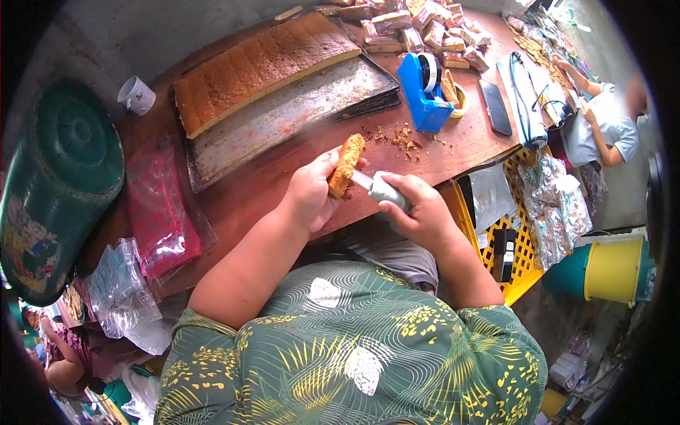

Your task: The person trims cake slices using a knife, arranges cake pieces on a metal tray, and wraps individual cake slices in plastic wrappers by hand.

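Note:
My left hand (314, 185) is closed around a slice of cake (347, 165), golden inside with a brown crust, held up over the table's near edge. In my right hand (418, 205) is a knife (386, 190) with a pale, wrapped-looking handle. Its short visible blade points left and meets the slice's side; whether it cuts in I cannot tell. Beyond my hands, a large sheet of sliced cake (262, 67) lies along the back of a worn metal tray (276, 124). Crumbs (404, 139) are scattered on the wood to the right of the slice.
Wrapped pieces (425, 32) are piled at the back. A blue tape dispenser (425, 92) and a phone (494, 106) stand right of the tray. Left are a mug (137, 95), a green bucket (60, 184) and red plastic bags (161, 212). A yellow crate (520, 205) borders the right; another person (602, 124) works beyond.

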A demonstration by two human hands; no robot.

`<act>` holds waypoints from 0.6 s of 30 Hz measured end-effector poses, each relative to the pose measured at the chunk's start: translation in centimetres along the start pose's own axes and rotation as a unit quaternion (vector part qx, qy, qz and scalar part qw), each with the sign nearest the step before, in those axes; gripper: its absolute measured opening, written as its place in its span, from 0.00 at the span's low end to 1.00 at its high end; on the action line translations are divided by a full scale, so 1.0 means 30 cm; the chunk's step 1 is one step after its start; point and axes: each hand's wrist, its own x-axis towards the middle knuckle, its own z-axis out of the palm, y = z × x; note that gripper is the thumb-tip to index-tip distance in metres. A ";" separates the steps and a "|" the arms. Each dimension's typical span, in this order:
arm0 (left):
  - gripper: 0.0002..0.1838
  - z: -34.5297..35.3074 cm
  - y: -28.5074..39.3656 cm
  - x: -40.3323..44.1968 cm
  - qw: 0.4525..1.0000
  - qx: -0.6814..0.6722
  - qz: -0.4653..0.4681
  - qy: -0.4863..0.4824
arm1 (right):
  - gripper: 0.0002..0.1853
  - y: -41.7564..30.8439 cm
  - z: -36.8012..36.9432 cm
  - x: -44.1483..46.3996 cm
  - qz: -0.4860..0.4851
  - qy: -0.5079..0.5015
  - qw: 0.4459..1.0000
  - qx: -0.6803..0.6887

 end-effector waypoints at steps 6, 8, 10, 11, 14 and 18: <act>0.21 -0.016 -0.006 0.010 0.999 -0.042 -0.003 0.012 | 0.25 0.036 0.012 0.001 0.050 0.020 0.998 0.035; 0.21 -0.013 -0.003 0.004 0.999 -0.047 0.001 0.009 | 0.25 0.041 0.016 -0.011 0.026 0.015 0.998 0.053; 0.21 0.015 0.006 0.000 0.999 -0.047 -0.005 0.023 | 0.26 0.033 0.010 -0.011 0.042 -0.003 0.998 0.044; 0.21 0.023 0.009 -0.001 0.998 -0.047 -0.007 0.031 | 0.26 0.038 0.005 -0.008 0.050 0.000 0.998 0.031; 0.23 0.006 0.016 -0.006 1.000 -0.025 -0.011 0.010 | 0.26 0.047 -0.012 0.002 0.065 0.030 0.997 0.024; 0.22 0.001 0.020 -0.003 0.998 -0.046 -0.003 0.040 | 0.26 0.038 -0.020 -0.005 0.050 0.029 0.998 0.020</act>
